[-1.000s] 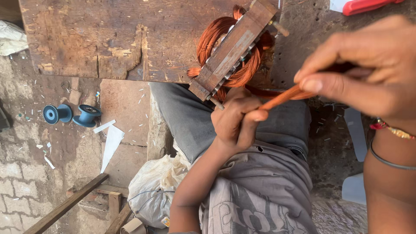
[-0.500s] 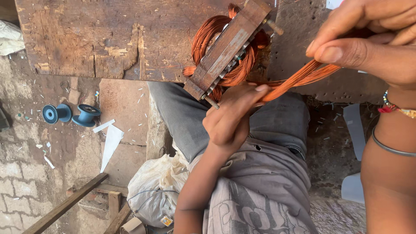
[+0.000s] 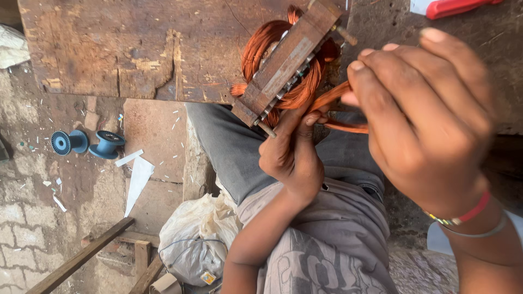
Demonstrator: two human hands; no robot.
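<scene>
Wooden bench [image 3: 109, 54], stator [image 3: 289, 60] slanting upper-right, both hands [image 3: 291, 155] [image 3: 430, 120] pinching copper wire [image 3: 338, 98]

Motor core [image 3: 289, 60]: rusty brown laminated metal block, tilted diagonally at the tabletop [image 3: 136, 49] edge. Copper wire coils [image 3: 261, 43]: bright orange loops bulging from both sides of the core; one bundle [image 3: 332, 98] drawn out rightward.
</scene>
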